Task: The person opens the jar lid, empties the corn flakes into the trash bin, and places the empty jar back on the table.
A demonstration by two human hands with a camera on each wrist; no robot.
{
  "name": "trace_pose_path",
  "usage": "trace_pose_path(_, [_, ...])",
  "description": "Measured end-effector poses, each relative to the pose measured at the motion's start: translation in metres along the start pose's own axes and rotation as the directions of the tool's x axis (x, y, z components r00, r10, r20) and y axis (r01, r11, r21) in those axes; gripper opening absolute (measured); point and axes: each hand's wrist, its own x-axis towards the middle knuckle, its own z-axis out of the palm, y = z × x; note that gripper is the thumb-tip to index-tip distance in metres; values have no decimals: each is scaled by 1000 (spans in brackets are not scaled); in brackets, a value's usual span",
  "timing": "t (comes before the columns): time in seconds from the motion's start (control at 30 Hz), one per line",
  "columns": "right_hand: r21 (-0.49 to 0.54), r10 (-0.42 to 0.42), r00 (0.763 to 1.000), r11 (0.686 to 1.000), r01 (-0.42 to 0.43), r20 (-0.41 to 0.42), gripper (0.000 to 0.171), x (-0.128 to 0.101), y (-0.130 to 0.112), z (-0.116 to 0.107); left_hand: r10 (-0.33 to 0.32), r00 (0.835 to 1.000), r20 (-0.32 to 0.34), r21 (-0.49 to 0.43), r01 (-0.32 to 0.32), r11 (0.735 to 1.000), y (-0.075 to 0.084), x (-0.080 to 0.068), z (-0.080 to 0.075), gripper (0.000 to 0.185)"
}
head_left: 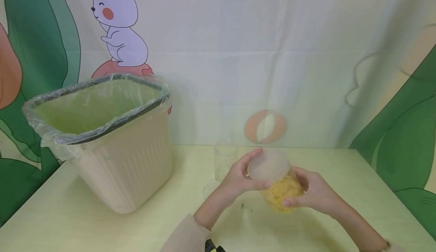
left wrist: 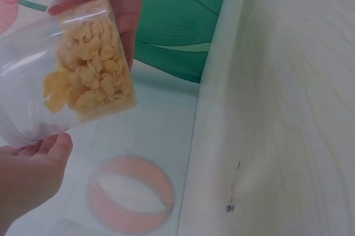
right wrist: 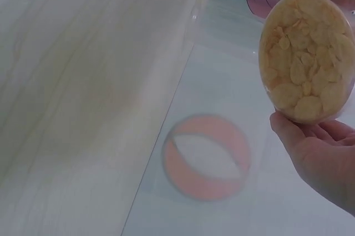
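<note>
A clear plastic jar (head_left: 284, 191) of yellow flakes is held up above the table, tilted, its pale round lid end (head_left: 269, 165) toward the head camera. My left hand (head_left: 238, 176) grips it around the lid end, thumb on the near side. Lower on the jar, my right hand (head_left: 316, 191) holds the part with the flakes. In the left wrist view the flakes (left wrist: 94, 64) gather at the base end, and the rest of the jar is see-through. The right wrist view shows the round base (right wrist: 308, 59) with flakes pressed against it.
A beige bin (head_left: 126, 172) with a clear plastic liner stands at the left of the table. Behind my left hand is an upright clear container (head_left: 225, 159), with another transparent round thing (head_left: 209, 189) nearer. Small dark marks (head_left: 246, 207) show on the pale tabletop (head_left: 190, 221). A printed cloth (head_left: 204, 74) hangs behind.
</note>
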Motion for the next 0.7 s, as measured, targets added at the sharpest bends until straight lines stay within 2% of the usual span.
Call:
trace_pose_path(0.23, [-56,16,998,998,-19,-65,72,-2,-3,4,23,999,-47,68,-19,998,-3,1,3,74])
trace_pose_path(0.3, [-105,18,994,994,-29,-107,75,-2,-3,5,32,996,-78,99,-24,995,-5,2,4,73])
trace_pose_path(0.5, [-237,52,974,966,-104,-219,85,-1,-4,9,13,982,-191,139,13,990,-15,6,8,71])
trace_pose_path(0.7, [-280,23,968,955,-95,-248,86,-2,-4,11,12,973,-229,166,27,986,-17,6,11,70])
